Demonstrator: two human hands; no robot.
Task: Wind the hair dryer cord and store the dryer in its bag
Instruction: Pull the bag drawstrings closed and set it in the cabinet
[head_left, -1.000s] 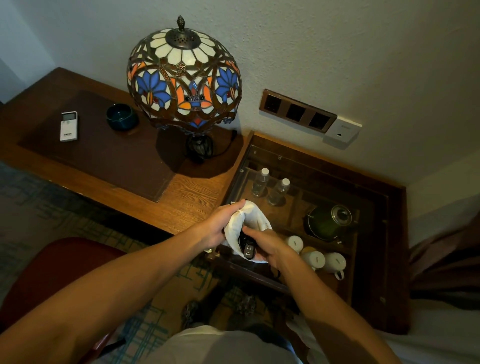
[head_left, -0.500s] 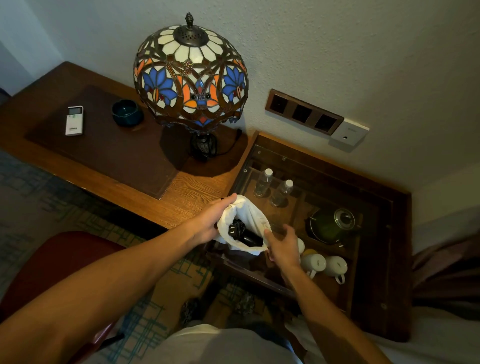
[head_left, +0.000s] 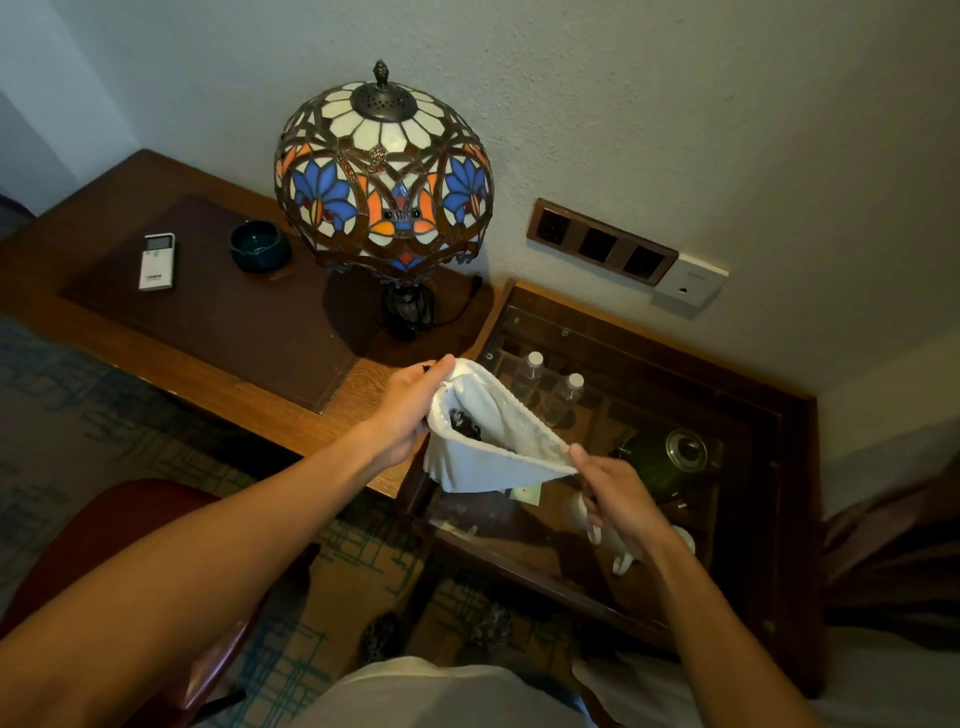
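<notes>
A white cloth bag (head_left: 493, 462) hangs in the air over the edge of a glass-topped side table (head_left: 779, 415). My left hand (head_left: 405, 410) pinches the bag's left rim near the top. My right hand (head_left: 618, 488) pinches the right corner of the rim, so the mouth is stretched wide. The black hair dryer (head_left: 465, 423) lies inside the bag; only a small dark part shows through the opening. The cord is hidden within the bag.
A stained-glass lamp (head_left: 384, 176) stands on the wooden desk (head_left: 223, 379), with a remote (head_left: 157, 261) and a dark ashtray (head_left: 258, 244) to its left. Under the glass are two bottles (head_left: 545, 384), a green kettle (head_left: 670, 457) and white cups (head_left: 608, 535). A red chair (head_left: 119, 535) is at lower left.
My right hand came out of the bag and took hold of its right rim corner. The dryer sank deeper inside, and the mouth got pulled wider between both hands.
</notes>
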